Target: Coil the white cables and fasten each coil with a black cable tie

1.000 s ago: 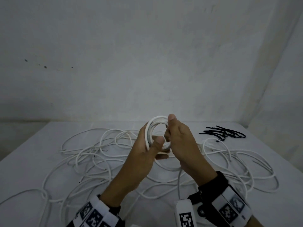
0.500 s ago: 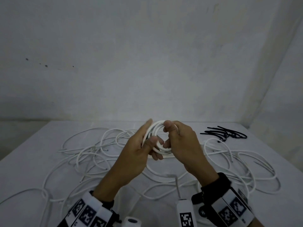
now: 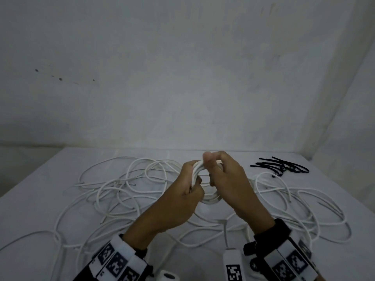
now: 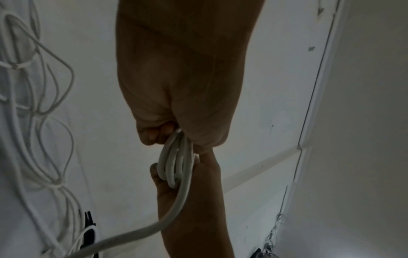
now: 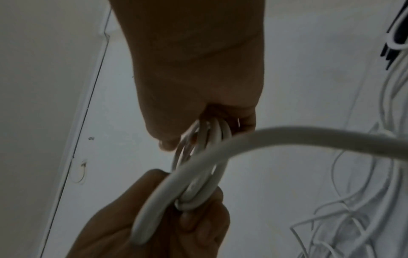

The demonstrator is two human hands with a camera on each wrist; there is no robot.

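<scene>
Only head view shows black cable ties, both hands gripping coil

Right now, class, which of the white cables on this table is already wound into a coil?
The coil gripped between the left hand and right hand; the other white cables sprawl loose on the table.
</scene>
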